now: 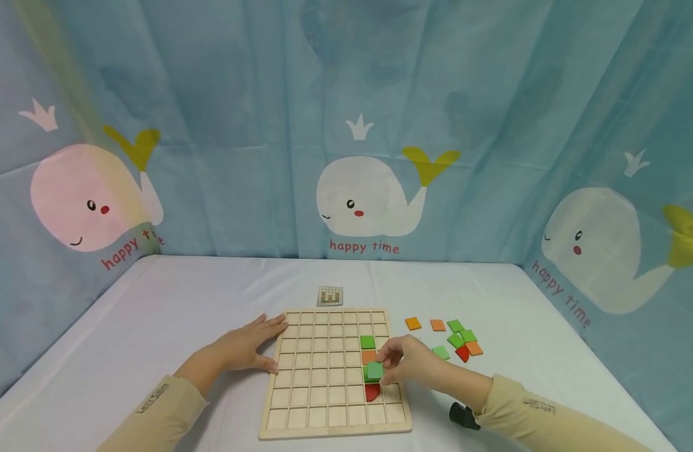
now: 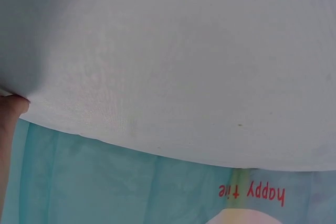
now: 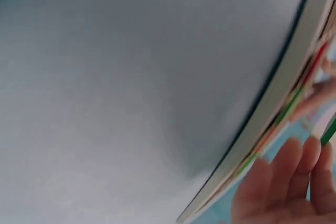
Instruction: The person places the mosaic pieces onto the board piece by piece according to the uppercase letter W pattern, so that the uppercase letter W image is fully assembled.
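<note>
A wooden grid board (image 1: 318,397) lies on the white table. My left hand (image 1: 241,345) rests at its left edge, fingers and thumb spread. Part of that hand shows at the left border of the left wrist view. Over the board's right part, my right hand (image 1: 408,361) pinches a green square tile (image 1: 375,370), seen edge-on in the right wrist view. Another green piece (image 1: 366,378) shows partly beneath it. In the same column lie a green tile (image 1: 367,342), an orange tile (image 1: 369,357) and a red rounded piece (image 1: 372,393).
Loose green (image 1: 456,326), orange (image 1: 438,325) and red pieces (image 1: 462,353) lie right of the board. A small patterned card (image 1: 329,295) lies behind it. A black object (image 1: 464,415) sits by the right forearm. A whale-print curtain (image 1: 239,188) encloses the table.
</note>
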A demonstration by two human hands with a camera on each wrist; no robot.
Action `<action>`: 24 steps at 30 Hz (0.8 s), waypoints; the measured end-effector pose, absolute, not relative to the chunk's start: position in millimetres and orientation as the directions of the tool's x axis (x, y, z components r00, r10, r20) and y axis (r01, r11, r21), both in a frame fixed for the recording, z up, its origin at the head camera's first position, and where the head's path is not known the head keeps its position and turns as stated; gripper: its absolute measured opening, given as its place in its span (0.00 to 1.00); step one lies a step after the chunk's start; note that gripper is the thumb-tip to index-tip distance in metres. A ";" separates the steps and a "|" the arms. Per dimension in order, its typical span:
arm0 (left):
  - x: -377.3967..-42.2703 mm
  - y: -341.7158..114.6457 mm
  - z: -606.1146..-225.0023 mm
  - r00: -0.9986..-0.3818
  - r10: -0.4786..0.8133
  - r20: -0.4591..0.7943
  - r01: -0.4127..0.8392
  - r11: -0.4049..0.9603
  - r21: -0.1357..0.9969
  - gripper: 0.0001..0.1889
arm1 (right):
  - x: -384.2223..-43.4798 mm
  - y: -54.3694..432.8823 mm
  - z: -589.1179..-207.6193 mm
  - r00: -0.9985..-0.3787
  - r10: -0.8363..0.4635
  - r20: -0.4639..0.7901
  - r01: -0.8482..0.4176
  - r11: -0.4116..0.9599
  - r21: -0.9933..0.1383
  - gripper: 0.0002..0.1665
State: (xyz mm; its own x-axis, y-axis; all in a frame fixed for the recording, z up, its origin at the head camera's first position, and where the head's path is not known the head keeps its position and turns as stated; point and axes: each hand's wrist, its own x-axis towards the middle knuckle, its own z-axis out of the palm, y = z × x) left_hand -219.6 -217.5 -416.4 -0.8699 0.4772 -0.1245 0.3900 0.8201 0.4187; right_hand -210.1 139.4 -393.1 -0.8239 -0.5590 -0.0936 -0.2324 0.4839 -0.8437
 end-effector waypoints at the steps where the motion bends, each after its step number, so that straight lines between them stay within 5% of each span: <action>1: -219.7 -217.6 -416.5 -0.869 0.479 -0.124 0.391 0.819 0.420 0.49 | -208.3 137.2 -393.7 -0.824 -0.559 -0.094 -0.243 0.497 -0.833 0.15; 24: -219.0 -218.7 -416.9 -0.876 0.465 -0.128 0.379 0.827 0.416 0.50 | -195.4 106.2 -404.9 -0.784 -0.615 -0.084 -0.419 0.624 -0.660 0.16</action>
